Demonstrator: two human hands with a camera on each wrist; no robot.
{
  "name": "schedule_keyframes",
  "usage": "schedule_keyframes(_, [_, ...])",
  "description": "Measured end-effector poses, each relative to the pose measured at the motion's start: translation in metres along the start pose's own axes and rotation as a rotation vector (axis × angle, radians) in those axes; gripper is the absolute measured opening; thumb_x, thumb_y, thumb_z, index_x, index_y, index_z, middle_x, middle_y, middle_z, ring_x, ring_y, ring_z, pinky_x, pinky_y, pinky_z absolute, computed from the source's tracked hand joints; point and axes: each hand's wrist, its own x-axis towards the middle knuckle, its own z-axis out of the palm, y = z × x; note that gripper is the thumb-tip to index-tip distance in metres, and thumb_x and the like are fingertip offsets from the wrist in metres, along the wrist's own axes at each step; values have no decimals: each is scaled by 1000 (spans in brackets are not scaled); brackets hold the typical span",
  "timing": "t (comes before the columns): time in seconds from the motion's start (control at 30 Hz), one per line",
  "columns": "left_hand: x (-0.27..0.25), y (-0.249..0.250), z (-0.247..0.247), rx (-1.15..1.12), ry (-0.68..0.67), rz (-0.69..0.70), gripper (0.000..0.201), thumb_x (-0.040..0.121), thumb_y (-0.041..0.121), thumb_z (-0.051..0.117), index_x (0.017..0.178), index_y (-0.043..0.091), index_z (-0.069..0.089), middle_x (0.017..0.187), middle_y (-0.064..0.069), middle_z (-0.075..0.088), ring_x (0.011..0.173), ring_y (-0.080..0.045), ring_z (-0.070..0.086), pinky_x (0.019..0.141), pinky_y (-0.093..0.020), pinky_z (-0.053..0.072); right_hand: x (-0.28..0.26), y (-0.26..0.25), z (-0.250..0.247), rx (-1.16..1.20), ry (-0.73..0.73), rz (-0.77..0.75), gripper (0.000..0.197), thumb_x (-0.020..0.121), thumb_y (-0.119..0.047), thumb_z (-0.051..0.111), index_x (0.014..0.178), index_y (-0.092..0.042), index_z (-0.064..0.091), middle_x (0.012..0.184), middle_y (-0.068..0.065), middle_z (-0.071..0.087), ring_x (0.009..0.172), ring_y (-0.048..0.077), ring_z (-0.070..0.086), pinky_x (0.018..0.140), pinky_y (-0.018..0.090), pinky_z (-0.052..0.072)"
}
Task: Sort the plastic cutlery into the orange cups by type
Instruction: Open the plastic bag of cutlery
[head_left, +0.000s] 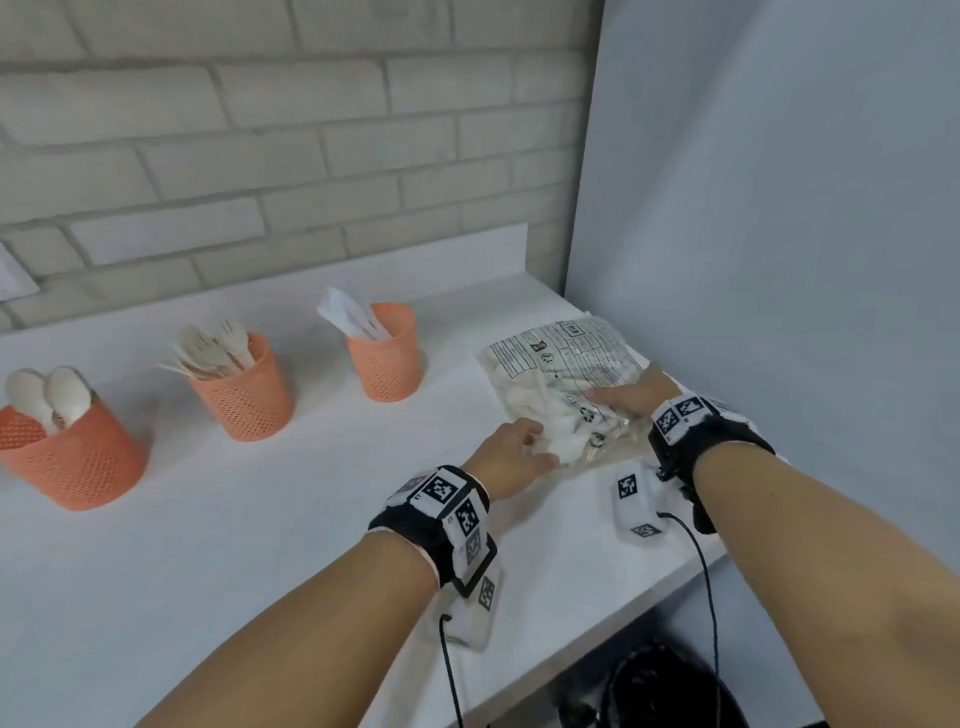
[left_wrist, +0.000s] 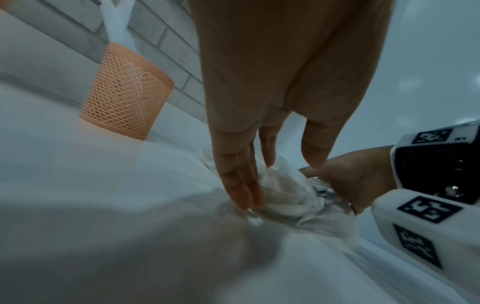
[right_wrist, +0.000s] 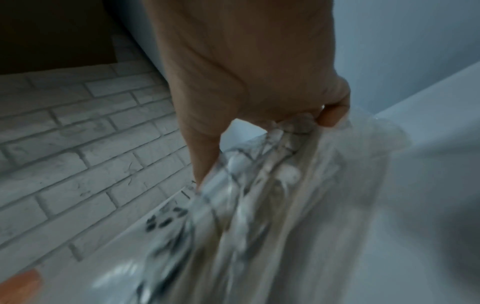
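- Fingers (left_wrist: 241, 185) of left hand (head_left: 511, 457): nearly straight, tips closing on the bag's (head_left: 566, 374) near end with thumb opposite; they pinch film and white cutlery (head_left: 563, 441) inside. How firm the hold is cannot be told.
- Left cup (head_left: 67, 452): spoons, bowls up.
- Middle cup (head_left: 244, 389): forks, fanned to the left.
- Right cup (head_left: 385, 353): white pieces, probably knives; nearest cup to the bag.
- Bag: clear printed film, lying flat on the counter (head_left: 260, 545) at its right end, close to the blue panel (head_left: 779, 208); holds the unsorted cutlery.
- Right hand (head_left: 636, 397): rests on the bag's top; in the wrist view its fingers (right_wrist: 335, 115) curl round a fold of film, gripping it.
- Handling, judged: contents light, stiff, likely brittle at thin tips; film soft, slick, crinkly, prone to slide on the smooth top. Best taken by the handles through the open end, with the other hand pinning the bag.
- Room: counter's front edge lies just behind both wrists; panel blocks the right; bare counter runs leftward to the cups, a clear path.
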Motion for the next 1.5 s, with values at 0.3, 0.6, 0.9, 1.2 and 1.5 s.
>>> schedule_keyframes(0.3, [-20, -14, -6, -105, -16, -26, 2, 89, 17, 59, 88, 15, 57, 95, -2, 60, 80, -18, 59, 71, -25, 50, -20, -1, -7, 61, -249, -191, 90, 39, -60, 80, 113, -11, 61, 111, 6, 66, 93, 21, 62, 76, 31, 53])
schedule_keyframes(0.6, [-98, 5, -84, 141, 115, -21, 24, 86, 37, 63, 73, 16, 64, 72, 1, 67, 65, -12, 62, 62, -21, 44, -113, -68, 17, -225, -45, -835, 45, 60, -28, 79, 57, -19, 36, 58, -8, 38, 60, 14, 40, 76, 33, 25])
schedule_keyframes(0.9, [-175, -57, -181, -81, 742, -481, 82, 81, 65, 50, 137, 6, 38, 135, -14, 47, 111, -30, 52, 97, -40, 43, -186, -129, 94, -351, 106, -1365, 53, 61, -10, 74, 59, -26, 24, 53, -12, 33, 53, 15, 33, 66, 30, 14])
schedule_keyframes(1.2, [-240, -122, -210, -520, 857, -177, 2, 83, -2, 56, 82, 0, 56, 81, -12, 52, 75, -21, 50, 64, -27, 39, -238, -154, 173, -562, 57, -1596, 27, 68, -18, 70, 92, -17, 58, 84, 0, 59, 79, 25, 57, 72, 34, 18])
schedule_keyframes(1.5, [-272, -152, -193, -345, 451, -147, 20, 78, -16, 48, 73, 0, 59, 67, 2, 60, 67, -7, 56, 72, -18, 45, -226, -159, 176, -869, -309, -1075, 82, 67, -39, 78, 131, -18, 32, 123, 6, 49, 112, 28, 50, 95, 41, 35])
